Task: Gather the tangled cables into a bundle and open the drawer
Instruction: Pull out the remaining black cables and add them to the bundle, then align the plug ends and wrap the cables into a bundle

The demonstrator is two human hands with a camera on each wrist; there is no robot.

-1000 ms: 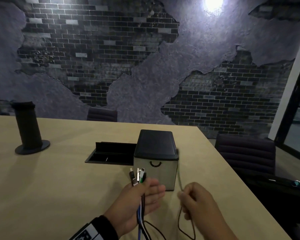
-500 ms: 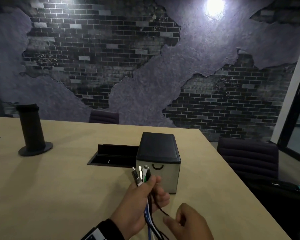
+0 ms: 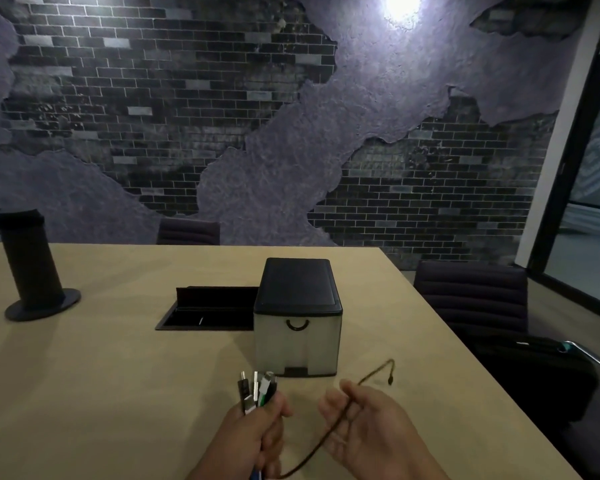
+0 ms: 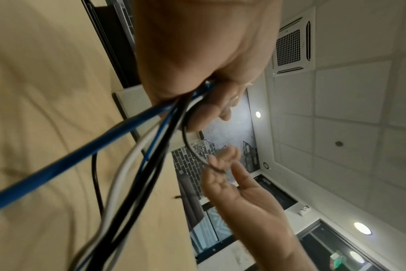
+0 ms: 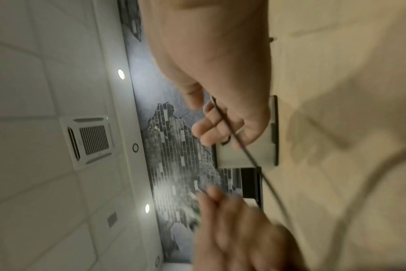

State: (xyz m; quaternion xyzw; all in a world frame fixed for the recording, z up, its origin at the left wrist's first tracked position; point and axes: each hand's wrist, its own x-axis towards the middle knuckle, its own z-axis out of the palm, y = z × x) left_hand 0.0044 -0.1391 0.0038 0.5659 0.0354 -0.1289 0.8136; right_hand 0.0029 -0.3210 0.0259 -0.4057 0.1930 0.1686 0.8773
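Observation:
My left hand grips a bundle of cables, whose plugs stick up out of the fist. In the left wrist view the blue, white and black cables trail down from that fist. My right hand lies palm up beside it. It holds a thin black cable loosely between thumb and fingers. That cable's free end sticks up past the fingertips. The small grey drawer box with a black lid stands just beyond both hands. Its drawer is closed and its handle faces me.
An open cable hatch is sunk into the tan table left of the box. A black cylinder on a round base stands far left. Dark chairs and a bag line the table's right edge.
My right hand drew back from beside the box, then turned palm up with the thin black cable's end raised. The left hand with the bundle pulled back from the box.

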